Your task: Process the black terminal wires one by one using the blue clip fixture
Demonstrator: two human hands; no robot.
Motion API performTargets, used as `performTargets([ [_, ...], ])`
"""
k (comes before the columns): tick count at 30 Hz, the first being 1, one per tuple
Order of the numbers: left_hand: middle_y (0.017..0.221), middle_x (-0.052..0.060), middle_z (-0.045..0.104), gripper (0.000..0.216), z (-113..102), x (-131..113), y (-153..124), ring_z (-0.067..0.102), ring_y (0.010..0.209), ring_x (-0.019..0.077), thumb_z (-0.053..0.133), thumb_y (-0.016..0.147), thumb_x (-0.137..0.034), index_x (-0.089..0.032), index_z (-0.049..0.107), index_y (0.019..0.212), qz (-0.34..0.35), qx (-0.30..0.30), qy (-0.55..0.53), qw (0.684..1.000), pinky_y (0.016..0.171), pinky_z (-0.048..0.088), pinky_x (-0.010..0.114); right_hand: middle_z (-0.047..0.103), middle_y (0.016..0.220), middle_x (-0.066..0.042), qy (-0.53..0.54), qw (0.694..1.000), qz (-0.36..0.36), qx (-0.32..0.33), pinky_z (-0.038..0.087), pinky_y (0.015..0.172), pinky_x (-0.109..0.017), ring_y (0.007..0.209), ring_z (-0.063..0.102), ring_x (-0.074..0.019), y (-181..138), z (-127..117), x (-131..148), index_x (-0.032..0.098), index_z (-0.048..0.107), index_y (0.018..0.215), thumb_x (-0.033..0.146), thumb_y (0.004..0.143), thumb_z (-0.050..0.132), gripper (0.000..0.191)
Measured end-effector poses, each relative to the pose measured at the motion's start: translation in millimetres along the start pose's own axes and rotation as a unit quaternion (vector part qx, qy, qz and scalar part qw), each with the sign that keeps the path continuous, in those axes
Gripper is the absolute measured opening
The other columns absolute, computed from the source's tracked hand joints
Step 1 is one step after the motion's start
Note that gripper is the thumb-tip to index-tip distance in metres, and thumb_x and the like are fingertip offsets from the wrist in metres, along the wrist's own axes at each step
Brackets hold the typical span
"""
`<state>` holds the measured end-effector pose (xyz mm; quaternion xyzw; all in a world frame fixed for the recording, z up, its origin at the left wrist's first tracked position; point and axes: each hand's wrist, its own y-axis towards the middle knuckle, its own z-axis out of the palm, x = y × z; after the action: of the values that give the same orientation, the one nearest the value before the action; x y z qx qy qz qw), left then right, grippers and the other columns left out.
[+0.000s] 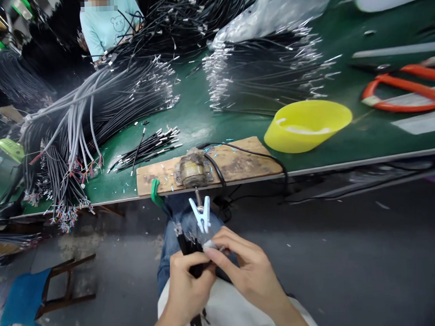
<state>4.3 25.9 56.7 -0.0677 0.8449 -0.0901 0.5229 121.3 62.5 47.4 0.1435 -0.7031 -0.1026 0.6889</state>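
Observation:
My left hand [192,282] is closed around a bundle of black cables [185,243] above my lap. Bare wire strands show at the bundle's upper ends, and its lower ends stick out below the hand. My right hand [243,265] is beside it, thumb and fingers pinched together at the wire ends; what exactly lies in the pinch is too small to make out. Just beyond the hands, a light blue clothes peg [201,214] sits on the shaft of a small motor [192,169]. The motor is mounted on a wooden board [239,157] at the table edge.
A green clamp [156,192] grips the board's left end. Short black cables [148,149] lie behind it, with larger cable bundles [264,74] further back. A yellow ring-shaped container [307,125] and orange-handled scissors [401,90] are at right. Across the table sits a person [110,28].

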Motion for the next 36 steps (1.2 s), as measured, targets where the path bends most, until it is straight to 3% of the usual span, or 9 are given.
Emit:
performTargets([
  [3,0.054,0.005,0.064,0.013,-0.3,4.4,-0.7,0.055,0.052,0.0151,0.065,0.062,-0.023,-0.011,0.07,0.062,-0.002,-0.083,-0.076,0.994,0.054,0.044,0.024,0.058,0.058,-0.001,0.013,0.999,0.007,0.03,0.043,0.05,-0.023,0.053,0.053,-0.0139,0.1,-4.0,-0.7,0.019,0.06,0.065,0.016,0.085,0.051,0.022],
  [6,0.057,0.003,0.066,0.014,-1.2,10.0,-3.0,0.057,0.053,0.014,0.071,0.062,-0.029,-0.015,0.07,0.062,0.005,-0.131,-0.148,0.98,0.055,0.045,0.022,0.06,0.06,-0.002,0.028,0.998,0.016,0.049,0.044,0.049,-0.023,0.054,0.056,-0.0146,0.4,-6.4,-0.5,0.019,0.061,0.066,0.021,0.086,0.049,0.023],
  [12,0.056,0.0,0.063,0.017,-0.5,8.7,-4.9,0.055,0.054,0.0128,0.069,0.069,-0.032,-0.017,0.067,0.062,0.009,-0.123,-0.158,0.98,0.058,0.043,0.023,0.05,0.05,0.001,0.026,0.999,0.047,-0.008,0.038,0.043,-0.024,0.047,0.046,-0.0138,-2.5,-2.1,-4.3,0.02,0.055,0.054,0.024,0.081,0.057,0.027],
  [16,0.052,-0.002,0.057,0.021,-0.9,3.8,-4.2,0.051,0.052,0.0121,0.066,0.071,-0.032,-0.017,0.061,0.056,0.02,-0.129,-0.113,0.985,0.056,0.039,0.023,0.044,0.048,0.002,-0.019,0.999,0.022,-0.041,0.035,0.042,-0.025,0.045,0.042,-0.013,-6.4,4.8,-4.1,0.021,0.049,0.05,0.018,0.08,0.055,0.03],
  [22,0.047,-0.004,0.048,0.033,3.2,4.3,-3.3,0.042,0.047,0.0091,0.065,0.071,-0.043,-0.016,0.055,0.054,-0.016,-0.153,-0.135,0.979,0.051,0.032,0.022,0.053,0.054,0.002,-0.04,0.993,-0.039,-0.099,0.041,0.058,-0.03,0.051,0.047,-0.0143,-11.7,11.8,-2.1,0.021,0.057,0.063,0.008,0.077,0.055,0.019],
  [26,0.039,-0.009,0.035,0.044,8.0,2.4,-1.6,0.028,0.035,0.0037,0.064,0.069,-0.055,-0.016,0.05,0.055,-0.065,-0.094,-0.286,0.951,0.036,0.022,0.018,0.055,0.062,-0.002,0.088,0.993,0.059,-0.045,0.041,0.055,-0.029,0.058,0.051,-0.0168,-12.3,10.0,-6.0,0.02,0.063,0.066,0.02,0.085,0.053,0.021],
  [29,0.037,-0.01,0.031,0.043,10.1,2.4,0.3,0.025,0.032,0.0018,0.065,0.07,-0.054,-0.016,0.051,0.056,-0.059,-0.051,-0.366,0.927,0.033,0.022,0.015,0.049,0.063,-0.002,0.224,0.963,0.148,-0.012,0.039,0.052,-0.028,0.059,0.048,-0.0166,-12.0,9.9,-10.2,0.018,0.065,0.064,0.037,0.084,0.055,0.029],
  [33,0.035,-0.01,0.031,0.044,9.5,3.8,1.6,0.025,0.029,0.001,0.065,0.07,-0.055,-0.015,0.051,0.056,-0.065,-0.018,-0.389,0.919,0.031,0.021,0.015,0.045,0.054,0.001,0.345,0.9,0.267,-0.002,0.036,0.047,-0.026,0.05,0.04,-0.0126,-9.5,11.7,-9.7,0.017,0.065,0.06,0.047,0.072,0.066,0.033],
  [36,0.034,-0.01,0.031,0.047,7.4,2.4,1.3,0.025,0.029,0.0006,0.066,0.068,-0.055,-0.015,0.05,0.052,-0.075,-0.03,-0.373,0.924,0.031,0.02,0.015,0.046,0.053,0.002,0.333,0.897,0.289,-0.03,0.036,0.045,-0.024,0.047,0.038,-0.0113,-6.5,9.4,-5.4,0.018,0.066,0.063,0.05,0.07,0.067,0.033],
])
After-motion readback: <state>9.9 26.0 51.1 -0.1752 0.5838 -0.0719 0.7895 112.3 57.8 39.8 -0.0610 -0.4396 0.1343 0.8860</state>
